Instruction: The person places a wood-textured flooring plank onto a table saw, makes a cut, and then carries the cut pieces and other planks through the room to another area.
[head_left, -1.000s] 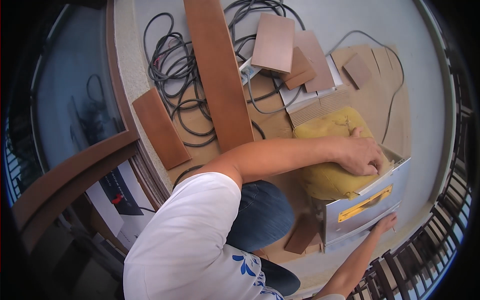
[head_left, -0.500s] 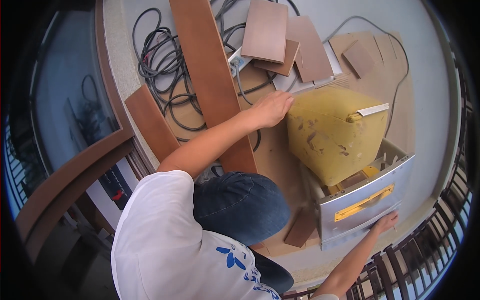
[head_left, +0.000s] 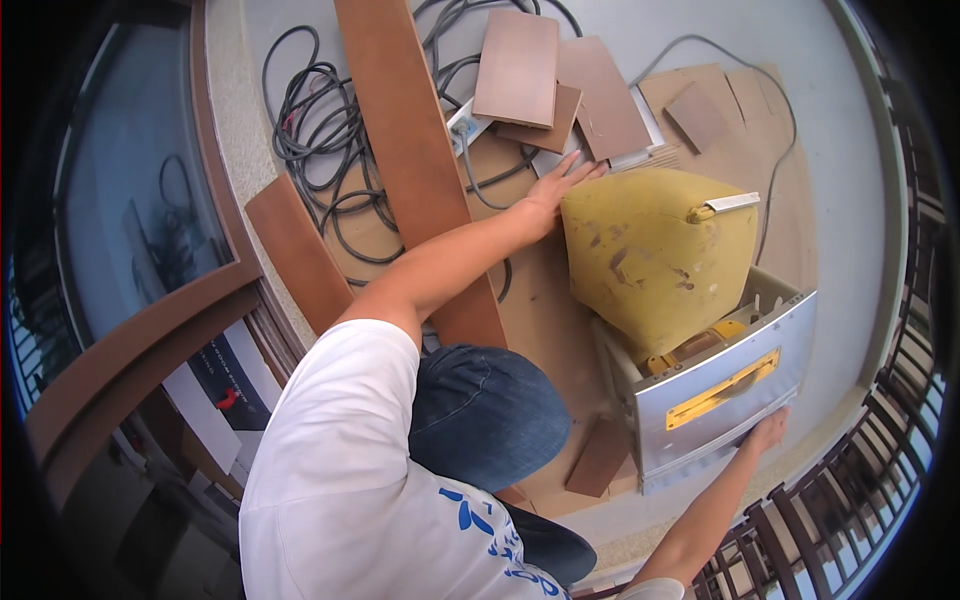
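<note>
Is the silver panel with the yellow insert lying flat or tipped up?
Tipped up: the panel forms one side of the box, whose open inside shows beyond the panel's upper edge. Exact angle: cannot tell.

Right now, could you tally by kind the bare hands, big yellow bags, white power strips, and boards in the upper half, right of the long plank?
Bare hands: 2 (left hand, right hand)
Yellow bag: 1
White power strip: 1
Boards: 4 (pale board, brown board, pinkish board, small board)
Total: 8
</note>
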